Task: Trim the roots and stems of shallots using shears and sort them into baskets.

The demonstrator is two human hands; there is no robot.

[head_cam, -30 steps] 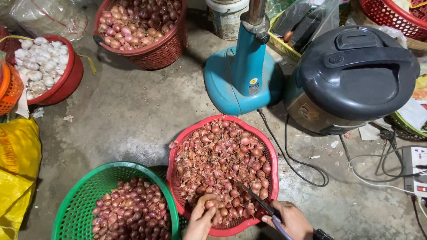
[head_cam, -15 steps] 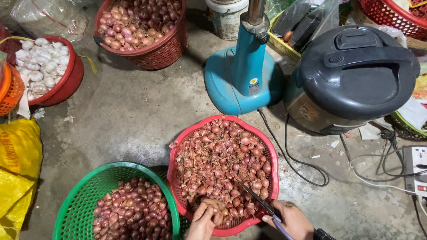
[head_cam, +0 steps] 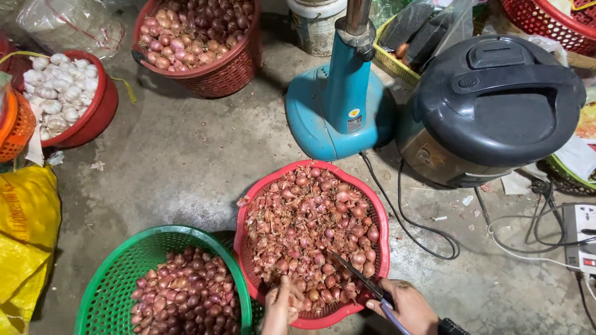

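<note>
A red basket point(head_cam: 251, 205) on the concrete floor holds many small shallots point(head_cam: 310, 229) and loose skins. My left hand point(head_cam: 279, 307) sits at its near edge, fingers pinched on a shallot in the pile. My right hand point(head_cam: 403, 307) grips a knife point(head_cam: 354, 276) whose dark blade points up and left over the shallots, close to the left hand. Left of the red basket, a green basket point(head_cam: 118, 273) holds darker, peeled-looking shallots point(head_cam: 186, 298).
A teal fan base point(head_cam: 335, 111) and a dark rice cooker point(head_cam: 496, 105) stand behind, with cables point(head_cam: 422, 236) leading to a power strip point(head_cam: 580, 239). A red basket of shallots point(head_cam: 198, 37), a red bowl of garlic point(head_cam: 62, 93) and a yellow bag point(head_cam: 25, 242) lie left.
My left hand has shifted slightly among the shallots at the basket's near edge. The knife stays in my right hand at nearly the same angle.
</note>
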